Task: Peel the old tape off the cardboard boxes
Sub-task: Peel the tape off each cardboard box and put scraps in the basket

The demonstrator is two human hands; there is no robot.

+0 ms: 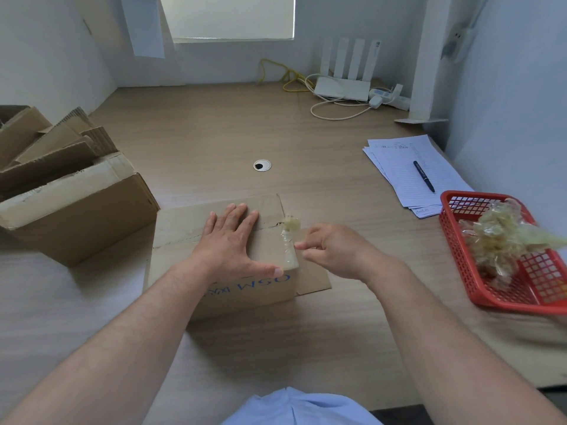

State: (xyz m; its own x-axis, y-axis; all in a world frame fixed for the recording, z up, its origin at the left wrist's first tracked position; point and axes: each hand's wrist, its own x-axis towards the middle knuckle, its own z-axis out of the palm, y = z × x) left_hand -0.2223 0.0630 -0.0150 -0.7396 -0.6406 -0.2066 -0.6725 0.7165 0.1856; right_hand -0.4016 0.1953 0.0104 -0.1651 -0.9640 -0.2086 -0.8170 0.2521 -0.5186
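A closed cardboard box with blue print on its front sits on the desk before me. My left hand presses flat on its top, fingers straight. Yellowed old tape runs down the box's right edge, crumpled into a lump at its upper end. My right hand is at that edge with curled fingers, thumb and forefinger pinching at the tape's side.
A larger open box stuffed with cardboard pieces stands at the left. A red plastic basket holding wadded old tape sits at the right. Lined papers with a pen, a router and cables lie farther back.
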